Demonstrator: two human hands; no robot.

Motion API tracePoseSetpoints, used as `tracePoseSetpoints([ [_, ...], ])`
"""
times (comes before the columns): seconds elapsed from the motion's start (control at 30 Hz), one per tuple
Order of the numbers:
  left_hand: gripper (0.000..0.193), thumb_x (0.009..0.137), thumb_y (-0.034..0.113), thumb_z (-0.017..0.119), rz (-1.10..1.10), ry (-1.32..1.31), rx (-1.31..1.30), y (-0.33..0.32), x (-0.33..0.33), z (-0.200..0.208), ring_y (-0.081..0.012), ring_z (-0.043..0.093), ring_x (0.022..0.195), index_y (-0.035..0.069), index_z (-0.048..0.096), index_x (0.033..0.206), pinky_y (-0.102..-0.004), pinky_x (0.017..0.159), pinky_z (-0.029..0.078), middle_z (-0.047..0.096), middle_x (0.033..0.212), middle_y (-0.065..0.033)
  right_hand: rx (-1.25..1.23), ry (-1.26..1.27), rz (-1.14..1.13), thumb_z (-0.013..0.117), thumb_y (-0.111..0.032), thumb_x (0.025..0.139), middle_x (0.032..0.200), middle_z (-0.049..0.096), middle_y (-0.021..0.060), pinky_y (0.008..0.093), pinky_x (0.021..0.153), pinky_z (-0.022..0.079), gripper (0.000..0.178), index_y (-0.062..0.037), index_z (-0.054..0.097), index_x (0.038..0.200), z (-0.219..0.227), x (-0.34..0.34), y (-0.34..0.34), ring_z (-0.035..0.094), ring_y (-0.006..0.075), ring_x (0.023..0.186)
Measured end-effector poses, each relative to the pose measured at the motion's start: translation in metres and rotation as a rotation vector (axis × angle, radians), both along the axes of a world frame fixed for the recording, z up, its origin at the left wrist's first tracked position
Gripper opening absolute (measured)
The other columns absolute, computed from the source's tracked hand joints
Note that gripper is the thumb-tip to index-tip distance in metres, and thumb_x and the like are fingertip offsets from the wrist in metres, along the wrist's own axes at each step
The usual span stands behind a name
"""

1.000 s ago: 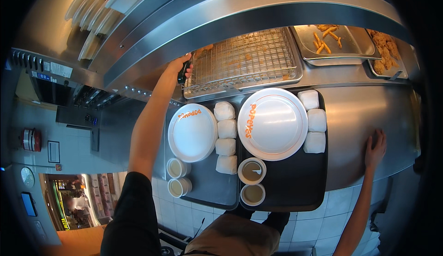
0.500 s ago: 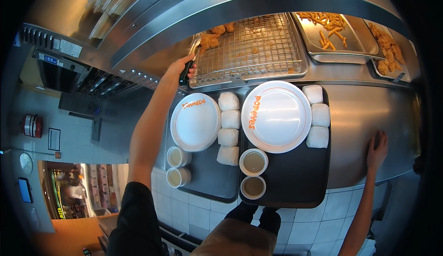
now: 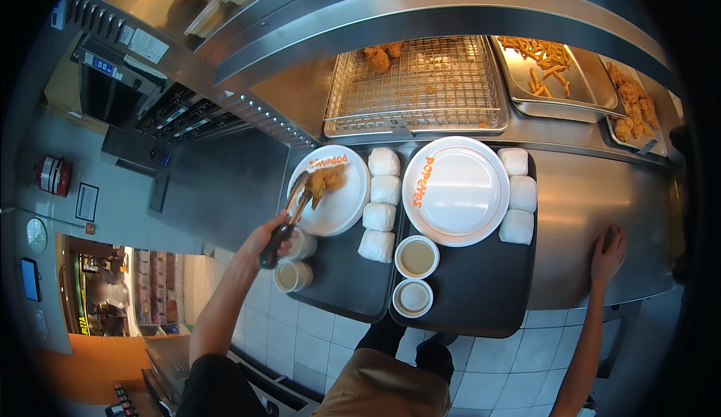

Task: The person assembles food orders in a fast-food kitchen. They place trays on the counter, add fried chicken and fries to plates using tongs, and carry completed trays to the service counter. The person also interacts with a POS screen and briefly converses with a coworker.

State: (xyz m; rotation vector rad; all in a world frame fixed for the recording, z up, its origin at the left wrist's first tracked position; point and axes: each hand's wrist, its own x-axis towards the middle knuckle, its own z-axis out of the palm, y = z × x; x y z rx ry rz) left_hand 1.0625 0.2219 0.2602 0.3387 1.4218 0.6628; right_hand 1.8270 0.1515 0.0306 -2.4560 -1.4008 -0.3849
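Observation:
My left hand (image 3: 263, 240) is closed around the dark handles of metal tongs (image 3: 302, 206). Their tips grip a piece of golden fried chicken (image 3: 328, 179) over the smaller white plate (image 3: 330, 222) on the left tray; whether the chicken touches the plate I cannot tell. Flat on the steel counter (image 3: 578, 206), fingers slightly apart, my right hand (image 3: 609, 254) holds nothing. The larger white plate (image 3: 458, 191) on the right tray (image 3: 481, 289) is bare. White wrapped round items (image 3: 381, 218) stand in a column beside each plate.
Paired cups (image 3: 417, 258) stand near each tray's front left. Behind the trays are a wire rack (image 3: 420, 79) with more chicken, a pan (image 3: 556, 109) of fries and another chicken pan (image 3: 635, 109). A steel hood (image 3: 451, 15) overhangs them.
My left hand has drawn the tongs from the wire rack toward me, carrying a chicken piece over the left plate. My right hand stays on the counter.

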Motion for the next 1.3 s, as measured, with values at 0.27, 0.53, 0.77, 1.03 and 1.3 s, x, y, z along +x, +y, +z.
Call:
tracePoseSetpoints([
  [0.27,0.052,0.093,0.040,0.060,-0.900,1.408,0.696,0.127,0.080,0.070,-0.0432,0.065,0.098,0.003,0.052,0.129,-0.0470,0.086,0.050,0.069,0.099,-0.0254,-0.012,0.051,-0.005,0.053,-0.033,0.096,0.147,0.044,0.0134,0.0479,0.111,0.031,0.045,-0.0142,0.051,0.136,0.000,-0.002,0.000,0.042,0.0350,0.133],
  [0.53,0.052,0.085,0.050,0.068,-0.889,1.351,0.694,0.377,0.151,-0.048,-0.0269,0.066,0.066,-0.002,0.067,0.087,-0.0384,0.065,0.052,0.068,0.078,-0.0155,0.006,0.080,0.004,0.054,-0.030,0.096,0.145,0.045,0.0137,0.0463,0.110,0.032,0.043,-0.0129,0.053,0.135,0.006,-0.003,-0.003,0.042,0.0348,0.134],
  [0.77,0.032,0.093,0.032,0.065,-0.691,0.750,0.570,0.278,0.080,0.008,-0.0072,0.049,0.047,0.003,0.060,0.104,-0.0225,0.040,0.039,0.058,0.067,-0.0012,0.064,0.093,0.099,0.055,-0.029,0.096,0.141,0.049,0.0160,0.0467,0.107,0.037,0.041,-0.0096,0.055,0.132,-0.003,0.011,-0.002,0.046,0.0373,0.130],
  [1.03,0.053,0.084,0.033,0.075,-0.992,1.225,0.369,-0.005,0.051,0.048,-0.0368,0.069,0.091,0.004,0.058,0.126,-0.0394,0.081,0.053,0.069,0.097,-0.0228,0.003,0.023,0.026,0.055,-0.032,0.096,0.143,0.048,0.0163,0.0465,0.108,0.036,0.043,-0.0103,0.055,0.133,-0.001,0.009,-0.003,0.045,0.0366,0.131],
  [1.3,0.055,0.085,0.029,0.075,-1.107,1.375,0.598,0.047,0.061,0.127,-0.0297,0.071,0.072,0.003,0.056,0.129,-0.0402,0.067,0.054,0.070,0.081,-0.0148,0.026,0.083,0.028,0.053,-0.029,0.096,0.147,0.043,0.0137,0.0466,0.111,0.031,0.045,-0.0110,0.051,0.138,-0.006,0.006,-0.007,0.039,0.0345,0.136],
])
